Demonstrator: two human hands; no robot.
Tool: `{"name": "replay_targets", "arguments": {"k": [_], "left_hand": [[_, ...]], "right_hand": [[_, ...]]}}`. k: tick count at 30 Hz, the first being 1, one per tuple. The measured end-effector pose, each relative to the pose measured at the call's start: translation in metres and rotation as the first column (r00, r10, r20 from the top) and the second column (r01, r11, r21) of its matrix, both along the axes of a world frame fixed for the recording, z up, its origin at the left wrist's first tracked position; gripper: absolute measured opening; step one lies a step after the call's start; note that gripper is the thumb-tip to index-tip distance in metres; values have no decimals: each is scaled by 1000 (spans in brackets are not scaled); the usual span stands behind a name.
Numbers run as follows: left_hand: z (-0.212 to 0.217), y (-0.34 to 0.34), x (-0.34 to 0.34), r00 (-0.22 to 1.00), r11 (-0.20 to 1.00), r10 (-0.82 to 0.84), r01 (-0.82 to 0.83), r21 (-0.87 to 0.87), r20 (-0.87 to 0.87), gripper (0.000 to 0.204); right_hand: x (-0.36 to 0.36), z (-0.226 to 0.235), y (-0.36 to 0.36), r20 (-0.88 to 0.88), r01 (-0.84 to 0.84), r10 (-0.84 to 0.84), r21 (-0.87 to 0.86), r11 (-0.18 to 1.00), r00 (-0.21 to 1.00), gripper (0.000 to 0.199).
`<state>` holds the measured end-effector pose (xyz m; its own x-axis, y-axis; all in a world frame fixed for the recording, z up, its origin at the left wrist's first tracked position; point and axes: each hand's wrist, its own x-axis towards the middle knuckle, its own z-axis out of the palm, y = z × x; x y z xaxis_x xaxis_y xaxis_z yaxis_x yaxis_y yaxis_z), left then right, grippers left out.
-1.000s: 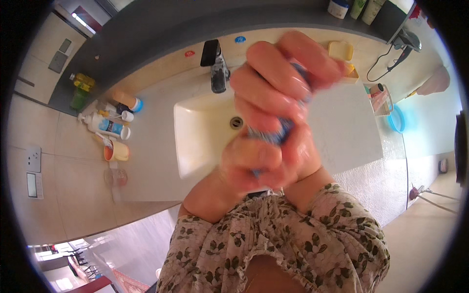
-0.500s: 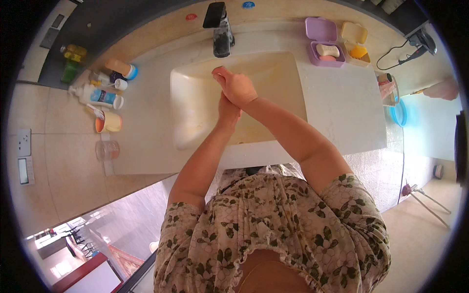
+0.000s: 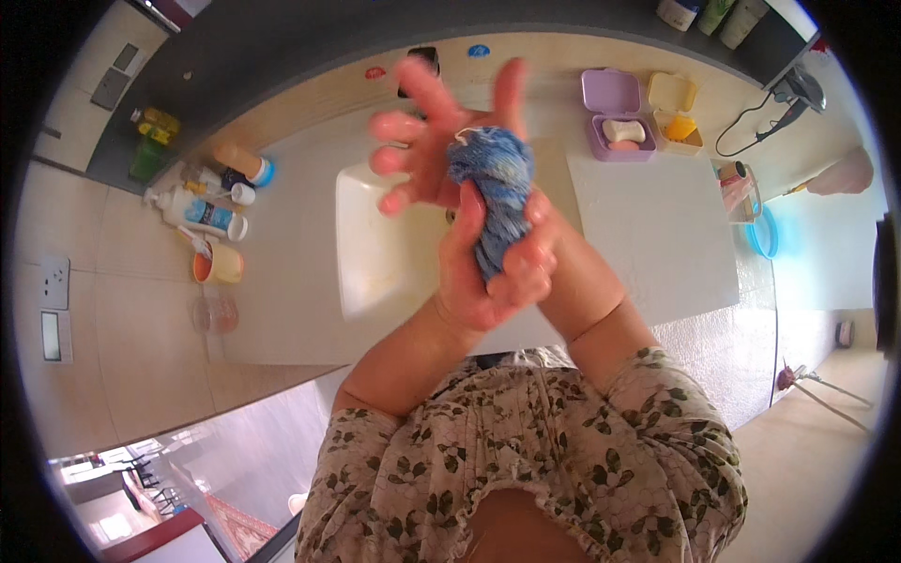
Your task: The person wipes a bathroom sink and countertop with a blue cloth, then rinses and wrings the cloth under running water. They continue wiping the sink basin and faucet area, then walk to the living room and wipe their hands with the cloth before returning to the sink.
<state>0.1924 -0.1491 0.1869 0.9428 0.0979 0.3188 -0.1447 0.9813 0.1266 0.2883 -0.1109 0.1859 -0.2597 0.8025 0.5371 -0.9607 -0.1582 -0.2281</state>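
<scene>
My left hand [image 3: 497,277] is wrapped round a bunched, twisted blue cloth [image 3: 497,211] with whitish patches, its thumb pressed along the near side. The cloth stands up out of the fist above the front of the washbasin [image 3: 375,253]. Behind it my right hand [image 3: 418,141] is spread wide, palm facing me, fingers to the left and thumb up. The cloth hides part of that palm and the wrist, so whether they touch is unclear. Both hands look wet. Most of the black tap [image 3: 424,64] is covered by the right hand's fingers.
Purple [image 3: 624,148] and yellow [image 3: 679,141] soap boxes stand open at the back right. On the left are a white bottle [image 3: 202,214], a cup with a toothbrush [image 3: 221,265] and a clear tumbler [image 3: 216,315]. A black hairdryer [image 3: 802,91] hangs on the right.
Both hands have come up from the basin toward me. The blue cloth, not visible before, now shows in my left hand. My right hand has opened from its clasp.
</scene>
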Motion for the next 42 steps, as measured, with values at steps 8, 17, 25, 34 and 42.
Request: {"name": "replay_targets", "arguments": {"k": [8,17,25,34,42], "left_hand": [[31,-2,3,957,883,130,7,469,-259,20],[-102,48,4,320,610,656,309,730,-684,22],[-213,76,11,280,170,928,266,949,-244,20],[-202,70,18,282,-145,959,497,855,-1,28],[-199,73,12,273,-297,949,609,735,158,30]], "right_hand": [[28,55,-68,412,337,-455,328,883,790,42],[8,-74,-14,959,757,-269,241,607,-89,18],[0,-155,23,945,961,-328,90,262,1,17],[9,-172,26,826,915,-408,-398,68,390,14],[1,-154,24,782,879,-477,-474,-39,401,18]]}}
